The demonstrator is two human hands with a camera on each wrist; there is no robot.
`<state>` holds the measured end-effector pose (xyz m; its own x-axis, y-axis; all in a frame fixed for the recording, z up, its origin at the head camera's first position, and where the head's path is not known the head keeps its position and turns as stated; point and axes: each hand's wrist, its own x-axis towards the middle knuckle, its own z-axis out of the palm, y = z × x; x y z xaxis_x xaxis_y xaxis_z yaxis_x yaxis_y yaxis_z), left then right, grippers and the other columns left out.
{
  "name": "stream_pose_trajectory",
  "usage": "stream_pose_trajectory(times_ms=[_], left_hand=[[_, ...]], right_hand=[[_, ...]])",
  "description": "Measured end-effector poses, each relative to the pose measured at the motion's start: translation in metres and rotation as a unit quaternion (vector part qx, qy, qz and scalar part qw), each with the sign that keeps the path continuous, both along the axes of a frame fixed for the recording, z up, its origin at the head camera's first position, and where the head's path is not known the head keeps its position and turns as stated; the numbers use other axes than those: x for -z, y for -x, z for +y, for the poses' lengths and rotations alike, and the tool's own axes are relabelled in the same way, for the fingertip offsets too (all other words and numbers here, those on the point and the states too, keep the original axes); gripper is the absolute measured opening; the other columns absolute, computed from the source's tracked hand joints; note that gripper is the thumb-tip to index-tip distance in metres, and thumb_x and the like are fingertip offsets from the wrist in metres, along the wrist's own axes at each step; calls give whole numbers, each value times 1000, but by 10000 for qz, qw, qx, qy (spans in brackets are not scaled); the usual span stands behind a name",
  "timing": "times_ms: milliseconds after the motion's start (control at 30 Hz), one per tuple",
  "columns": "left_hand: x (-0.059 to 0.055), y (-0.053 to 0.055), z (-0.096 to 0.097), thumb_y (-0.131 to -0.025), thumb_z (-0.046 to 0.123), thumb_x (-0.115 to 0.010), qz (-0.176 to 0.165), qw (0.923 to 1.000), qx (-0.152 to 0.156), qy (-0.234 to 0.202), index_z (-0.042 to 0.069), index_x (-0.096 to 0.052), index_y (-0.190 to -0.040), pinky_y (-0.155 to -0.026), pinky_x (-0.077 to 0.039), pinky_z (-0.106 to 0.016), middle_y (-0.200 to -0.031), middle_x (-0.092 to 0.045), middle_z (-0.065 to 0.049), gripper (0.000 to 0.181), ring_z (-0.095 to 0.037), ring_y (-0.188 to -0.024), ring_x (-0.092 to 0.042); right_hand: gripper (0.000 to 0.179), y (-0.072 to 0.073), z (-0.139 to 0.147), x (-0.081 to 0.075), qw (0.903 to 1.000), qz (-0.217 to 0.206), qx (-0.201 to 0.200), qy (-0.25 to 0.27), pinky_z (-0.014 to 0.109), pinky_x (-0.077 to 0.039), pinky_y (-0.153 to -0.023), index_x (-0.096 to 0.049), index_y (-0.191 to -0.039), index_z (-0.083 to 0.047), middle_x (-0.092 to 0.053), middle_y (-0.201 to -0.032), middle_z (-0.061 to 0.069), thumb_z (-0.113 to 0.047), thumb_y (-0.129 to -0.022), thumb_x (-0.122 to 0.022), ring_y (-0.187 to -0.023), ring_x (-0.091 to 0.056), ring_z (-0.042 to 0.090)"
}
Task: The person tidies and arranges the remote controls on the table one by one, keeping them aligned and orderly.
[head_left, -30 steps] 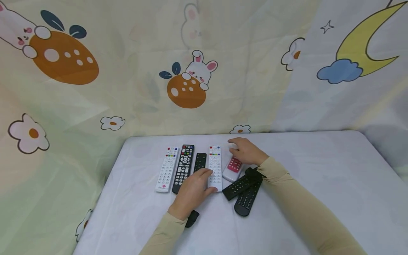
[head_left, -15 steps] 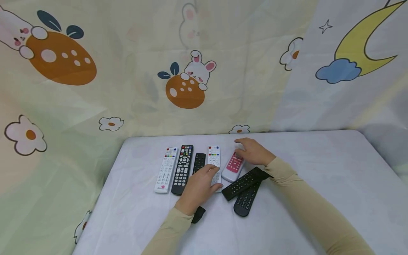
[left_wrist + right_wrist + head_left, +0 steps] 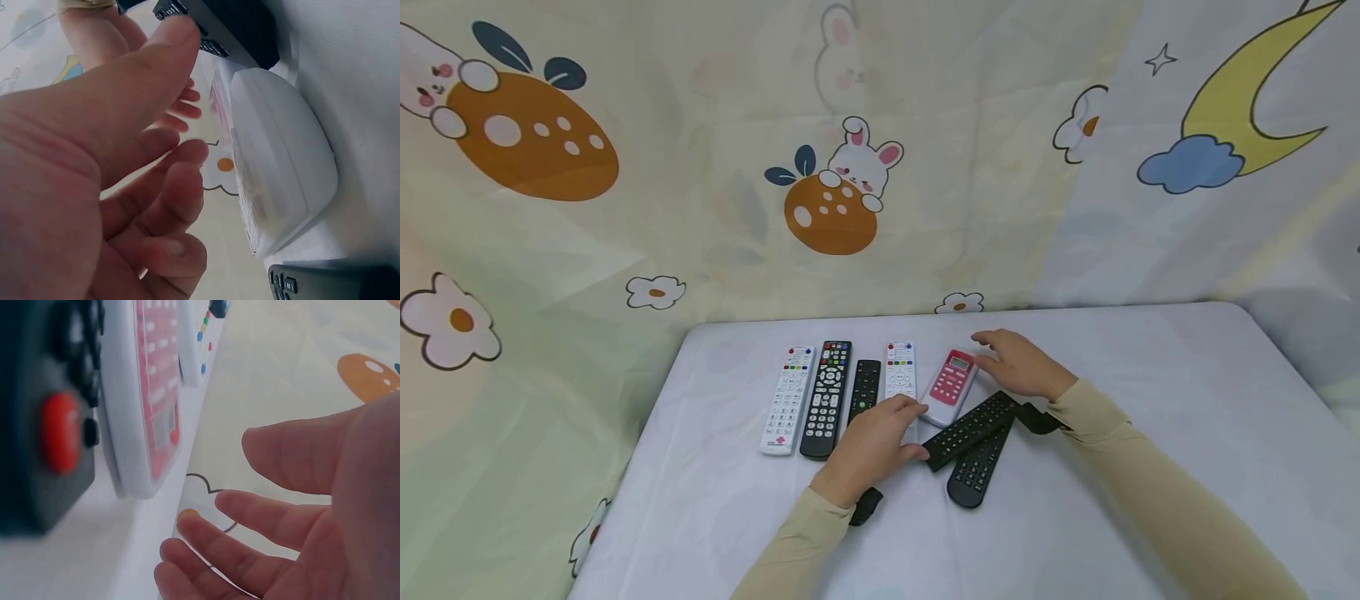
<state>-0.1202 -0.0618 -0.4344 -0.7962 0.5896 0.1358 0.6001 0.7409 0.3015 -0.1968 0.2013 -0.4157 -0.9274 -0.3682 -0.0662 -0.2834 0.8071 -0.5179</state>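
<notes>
My left hand [image 3: 874, 446] is over the lower end of a white remote control [image 3: 900, 367], its thumb tip close to a slanted black remote [image 3: 972, 429]; whether they touch I cannot tell. In the left wrist view its fingers are loosely bent and nothing is held. My right hand [image 3: 1022, 367] is just right of a white remote with a pink button panel [image 3: 951, 387]. In the right wrist view the right fingers [image 3: 250, 515] are spread and apart from that remote. Another black remote [image 3: 976, 475] lies under the slanted one.
Left of the hands lie a white remote [image 3: 787, 400], a long black remote [image 3: 827, 400] and a shorter black remote [image 3: 865, 387], side by side on the white-covered table [image 3: 700, 500]. A patterned curtain [image 3: 715, 167] hangs behind the table.
My right hand has moved right, off the pink-panelled remote, whose top now shows. My left hand has shifted slightly right across the white remote. The remotes appear to stay in place.
</notes>
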Motion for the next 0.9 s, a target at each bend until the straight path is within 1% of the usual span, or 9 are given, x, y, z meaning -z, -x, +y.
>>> stream_pose_trajectory(times_ms=[100,233,300,433,567,767,900], left_hand=[[0,0,-2,-79,38,-84,-85,9999,119,60,10,-67,-130,-90,-53,-25,-125,-66,-2,61,-13,-107,-65],[0,0,-2,-77,39,-85,-107,9993,321,167,12,-67,-130,-96,-51,-26,-126,-67,-1,62,-13,-113,-63],[1,0,-1,-76,38,-87,-63,9989,424,208,12,-68,-129,-96,-50,-26,-125,-67,0,62,-14,-114,-63],[2,1,1,-73,36,-89,19,9980,576,257,13,-70,-127,-97,-50,-25,-122,-68,2,62,-13,-114,-63],[3,2,3,-72,36,-89,90,9972,663,321,14,-70,-126,-95,-51,-25,-121,-69,3,61,-12,-113,-63],[4,3,4,-72,35,-90,151,9965,719,405,14,-71,-125,-93,-52,-25,-119,-69,3,60,-12,-111,-64],[6,4,5,-72,34,-90,197,9960,742,455,14,-72,-123,-91,-52,-24,-117,-69,4,58,-11,-109,-64]], right_hand=[[46,-6,4,-1,10000,9,-34,45,57,-45,-102,-50,-139,10,-56,-136,28,-17,-103,-53,-121,-56,42],[45,-16,11,0,9999,-106,-52,50,56,-47,-100,-52,-138,10,-57,-134,27,-18,-103,-52,-119,-57,42],[45,-21,14,1,9998,-164,-69,67,55,-48,-98,-52,-137,11,-59,-133,27,-18,-103,-52,-118,-58,42],[42,-30,20,4,9998,-129,-113,98,54,-50,-94,-55,-133,13,-61,-128,26,-18,-104,-52,-112,-61,39],[41,-38,22,6,9998,-60,-79,167,51,-52,-90,-56,-131,13,-64,-124,24,-17,-103,-52,-105,-64,34],[42,-49,23,8,9995,-133,106,278,48,-54,-88,-57,-129,14,-65,-122,24,-19,-103,-54,-104,-64,32],[39,-55,23,10,9993,-130,111,322,47,-54,-86,-59,-127,13,-67,-117,21,-17,-102,-55,-101,-64,29]])
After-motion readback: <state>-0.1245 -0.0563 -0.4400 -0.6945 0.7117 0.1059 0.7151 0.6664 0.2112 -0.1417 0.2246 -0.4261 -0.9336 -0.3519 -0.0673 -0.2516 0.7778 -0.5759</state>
